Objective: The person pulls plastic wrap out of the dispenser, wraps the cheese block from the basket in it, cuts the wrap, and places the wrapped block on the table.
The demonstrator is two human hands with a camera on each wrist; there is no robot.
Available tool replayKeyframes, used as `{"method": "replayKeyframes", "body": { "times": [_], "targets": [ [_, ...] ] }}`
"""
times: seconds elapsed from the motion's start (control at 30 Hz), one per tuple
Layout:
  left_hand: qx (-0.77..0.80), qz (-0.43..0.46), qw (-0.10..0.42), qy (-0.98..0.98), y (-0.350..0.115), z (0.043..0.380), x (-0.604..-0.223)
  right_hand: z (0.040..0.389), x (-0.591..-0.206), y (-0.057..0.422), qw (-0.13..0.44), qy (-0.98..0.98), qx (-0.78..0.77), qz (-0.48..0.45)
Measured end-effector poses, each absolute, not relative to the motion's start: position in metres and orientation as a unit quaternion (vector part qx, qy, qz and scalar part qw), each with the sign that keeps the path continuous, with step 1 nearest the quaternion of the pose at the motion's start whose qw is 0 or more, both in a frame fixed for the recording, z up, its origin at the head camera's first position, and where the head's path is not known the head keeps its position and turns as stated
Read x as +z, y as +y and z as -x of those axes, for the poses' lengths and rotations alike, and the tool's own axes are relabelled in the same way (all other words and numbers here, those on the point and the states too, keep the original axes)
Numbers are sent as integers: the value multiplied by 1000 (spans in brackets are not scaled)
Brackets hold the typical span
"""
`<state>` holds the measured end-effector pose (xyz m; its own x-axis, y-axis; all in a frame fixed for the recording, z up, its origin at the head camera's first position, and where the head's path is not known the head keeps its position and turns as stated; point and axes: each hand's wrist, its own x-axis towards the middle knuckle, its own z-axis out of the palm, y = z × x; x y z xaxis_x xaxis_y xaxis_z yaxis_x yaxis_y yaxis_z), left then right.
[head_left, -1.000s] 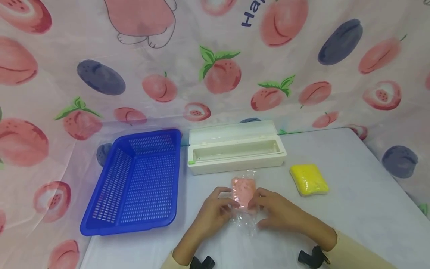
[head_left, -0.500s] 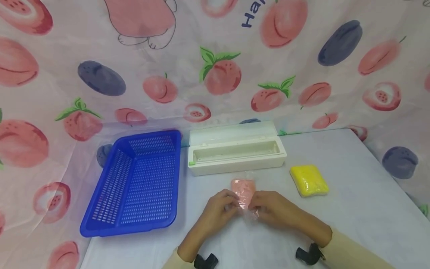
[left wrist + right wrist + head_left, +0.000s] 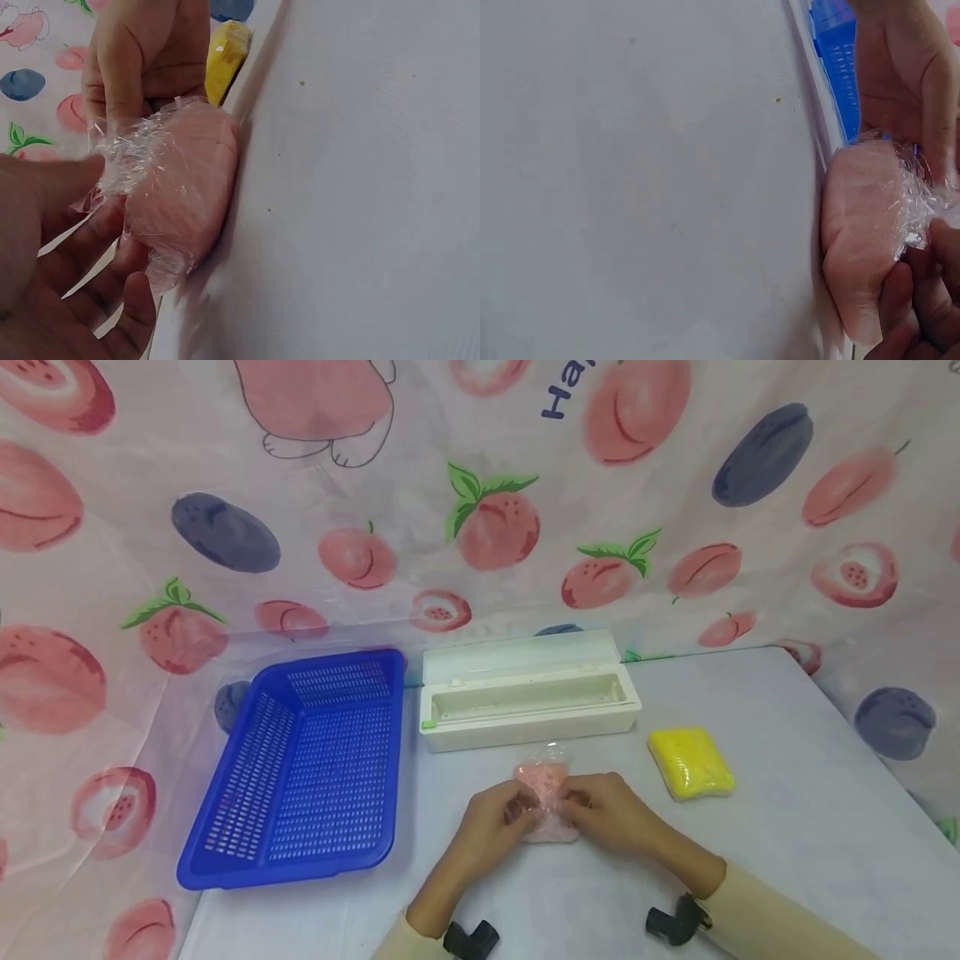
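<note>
A soft-looking pink block, wrapped in clear plastic film, lies on the white tabletop between the hands. My left hand pinches the gathered film on the block's upper face from the left, its other fingers lying along the block's side. From the right, my right hand pinches the same film, close to the left fingertips. In the right wrist view, crumpled film bunches at the fingers while the side of the pink block shows smooth. What the pink material is, I cannot tell.
Behind the hands stands a long white box, its lid raised and a green tab at its left. A blue plastic basket is on the left. To the right lies a shiny yellow wrapped block. A fruit-print cloth hangs behind.
Both hands have drawn the loose film at the block's near end up and over its top. The near end flap no longer lies spread on the table, and the fingertips have come closer together.
</note>
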<state>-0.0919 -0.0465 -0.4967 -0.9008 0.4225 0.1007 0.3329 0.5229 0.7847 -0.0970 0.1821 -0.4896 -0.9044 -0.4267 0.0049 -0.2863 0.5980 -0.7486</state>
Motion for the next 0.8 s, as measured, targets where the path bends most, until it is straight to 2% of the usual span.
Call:
{"method": "replayKeyframes", "body": {
  "times": [0.13, 0.37, 0.5, 0.6, 0.8],
  "targets": [
    [435, -212, 68, 873, -45, 92, -497, 98, -490, 177, 96, 896, -406, 151],
    [388, -218, 33, 895, -39, 94, -496, 97, -488, 173, 101, 892, -421, 126],
    [374, -219, 15, 901, -36, 96, -495, 97, -487, 176, 83, 892, -422, 137],
    [350, -224, -13, 909, -34, 96, -496, 96, -486, 180, 49, 897, -403, 175],
    [306, -247, -65, 917, -34, 94, -496, 91, -484, 190, -29, 907, -259, 330]
  ]
}}
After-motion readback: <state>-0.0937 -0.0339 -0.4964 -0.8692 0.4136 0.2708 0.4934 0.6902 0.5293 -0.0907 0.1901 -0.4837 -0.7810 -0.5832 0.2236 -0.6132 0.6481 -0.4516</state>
